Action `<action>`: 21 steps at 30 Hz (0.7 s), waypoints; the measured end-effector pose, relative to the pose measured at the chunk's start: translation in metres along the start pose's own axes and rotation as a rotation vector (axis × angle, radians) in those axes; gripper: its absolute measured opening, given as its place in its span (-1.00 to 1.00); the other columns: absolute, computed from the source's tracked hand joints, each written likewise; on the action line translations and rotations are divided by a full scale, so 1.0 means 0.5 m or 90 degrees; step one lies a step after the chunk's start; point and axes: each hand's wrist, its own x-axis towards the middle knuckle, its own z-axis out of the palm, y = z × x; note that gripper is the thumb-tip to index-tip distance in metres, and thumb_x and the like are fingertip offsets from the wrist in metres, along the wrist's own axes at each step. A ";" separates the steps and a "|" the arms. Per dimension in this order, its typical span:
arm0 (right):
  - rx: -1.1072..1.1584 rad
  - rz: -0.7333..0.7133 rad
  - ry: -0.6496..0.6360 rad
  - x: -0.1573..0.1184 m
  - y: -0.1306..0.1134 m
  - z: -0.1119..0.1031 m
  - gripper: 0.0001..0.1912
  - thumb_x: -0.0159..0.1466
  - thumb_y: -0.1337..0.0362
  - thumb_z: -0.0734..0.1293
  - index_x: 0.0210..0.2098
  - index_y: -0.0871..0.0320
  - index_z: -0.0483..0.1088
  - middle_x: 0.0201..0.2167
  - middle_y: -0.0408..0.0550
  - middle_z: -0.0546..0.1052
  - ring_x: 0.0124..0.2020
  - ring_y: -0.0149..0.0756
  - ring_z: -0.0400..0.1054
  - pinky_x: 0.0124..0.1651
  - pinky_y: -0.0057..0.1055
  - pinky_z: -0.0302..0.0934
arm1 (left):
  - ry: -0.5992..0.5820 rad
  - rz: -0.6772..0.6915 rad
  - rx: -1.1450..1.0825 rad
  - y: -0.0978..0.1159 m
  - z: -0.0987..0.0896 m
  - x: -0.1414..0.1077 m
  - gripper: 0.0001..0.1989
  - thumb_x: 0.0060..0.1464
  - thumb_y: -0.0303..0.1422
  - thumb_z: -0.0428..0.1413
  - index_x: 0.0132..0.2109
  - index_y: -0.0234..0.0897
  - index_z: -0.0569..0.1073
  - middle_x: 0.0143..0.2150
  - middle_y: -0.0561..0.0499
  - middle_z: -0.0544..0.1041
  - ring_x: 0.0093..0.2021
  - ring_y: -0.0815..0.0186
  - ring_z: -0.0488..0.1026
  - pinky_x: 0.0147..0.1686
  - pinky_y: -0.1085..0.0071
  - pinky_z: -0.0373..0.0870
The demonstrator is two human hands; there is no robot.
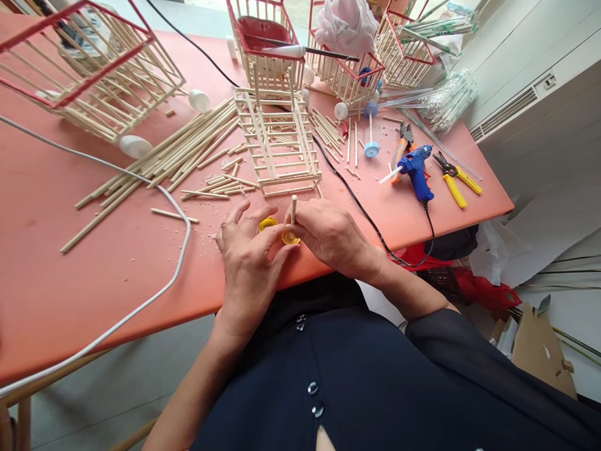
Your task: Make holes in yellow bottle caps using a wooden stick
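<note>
The pink table point(141, 263) stretches under my left hand point(251, 257) and right hand point(328, 235); a bare stick frame point(264, 143) stands just beyond them, a blue glue gun point(417, 169) lies to their right. My left, outer fingers spread and curved, pinches the nearer yellow cap point(290, 239); my right pinches a short stick point(293, 210) upright over it.

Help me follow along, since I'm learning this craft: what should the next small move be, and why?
Probably the right hand should press the wooden stick gently into the yellow cap while the left hand steadies the cap. The right hand holds the stick upright over it, the left is at its edge, and farther back another stick joins two blue caps.
</note>
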 end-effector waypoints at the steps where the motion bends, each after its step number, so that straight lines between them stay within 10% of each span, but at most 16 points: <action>1: -0.001 0.005 -0.001 0.003 0.000 -0.001 -0.81 0.60 0.28 0.21 -0.14 0.17 0.38 -0.30 -0.11 0.59 -0.26 -0.38 0.45 -0.16 -0.42 0.26 | -0.002 0.002 -0.002 0.000 0.000 0.000 -0.89 0.30 -0.28 0.28 -0.05 -0.07 0.64 0.24 -0.10 0.62 0.47 -0.16 0.32 0.42 -0.23 0.27; 21: 0.035 0.005 -0.009 -0.002 0.007 0.008 -0.81 0.59 0.30 0.22 0.08 0.19 0.43 -0.21 -0.06 0.62 -0.12 -0.32 0.53 0.00 -0.40 0.37 | -0.039 -0.016 0.003 -0.002 -0.004 0.004 -0.91 0.32 -0.26 0.24 -0.08 -0.09 0.62 0.28 -0.11 0.59 0.49 -0.14 0.28 0.41 -0.22 0.27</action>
